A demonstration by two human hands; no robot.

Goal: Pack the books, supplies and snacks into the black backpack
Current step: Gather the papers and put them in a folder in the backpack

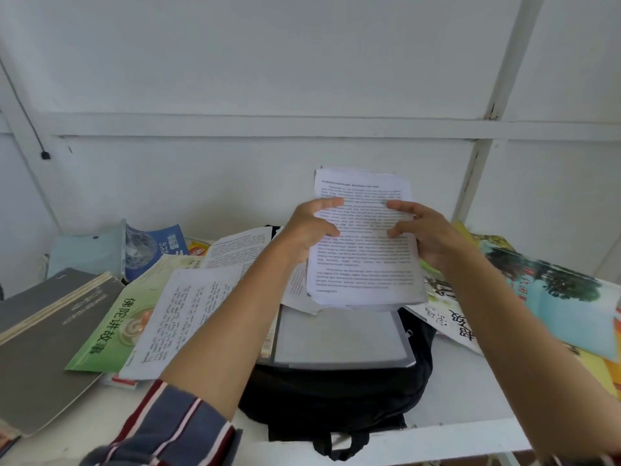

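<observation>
The left hand (309, 230) and right hand (426, 237) hold a sheaf of papers (364, 260) upright, fingers (331, 201) clamped on its side edges, just above the black backpack (336, 398), which lies on the white bench (470, 398) among scattered books (111, 331).

Black fabric backpack (336, 398): 1. Hands: 2, i.e. left hand (304, 233), right hand (433, 240). Stack of white printed sheets (366, 264): 1. Loose white text pages (188, 317): at least 2. Grey-cover books (43, 348): prob. 2. Green paperback booklet (111, 327): 1. Blue glossy book (151, 245): 1. Pale blue plastic folder (87, 253): 1. Pale grey flat folder (339, 338): 1. Colourful picture books (554, 297) on right: approx. 3, overlapping, exact no. unclear.
</observation>
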